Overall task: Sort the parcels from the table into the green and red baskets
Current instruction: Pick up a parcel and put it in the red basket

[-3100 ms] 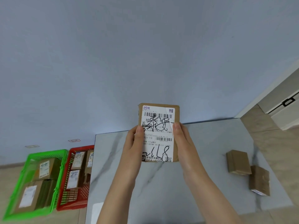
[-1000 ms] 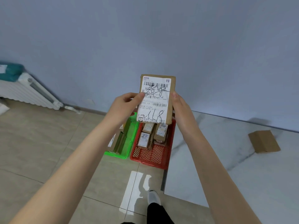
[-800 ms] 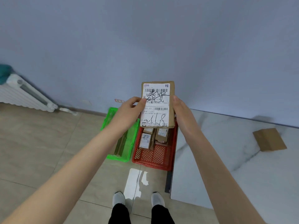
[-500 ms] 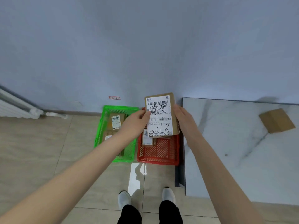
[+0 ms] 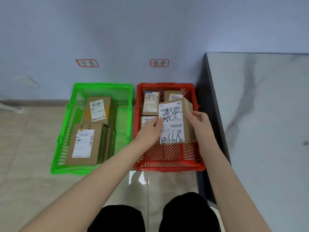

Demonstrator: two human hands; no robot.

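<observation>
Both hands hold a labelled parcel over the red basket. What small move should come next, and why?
Probably lower the parcel into the red basket and release: left hand and right hand hold it over that basket, and its handwriting seems to match the wall tag behind.

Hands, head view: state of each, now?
Left hand: grips the labelled parcel at its left edge.
Right hand: grips the same parcel at its right edge.

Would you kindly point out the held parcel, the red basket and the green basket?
held parcel point(image 5: 173, 129): head view, white label.
red basket point(image 5: 168, 168): head view, near rim.
green basket point(image 5: 103, 84): head view, far rim.
</observation>
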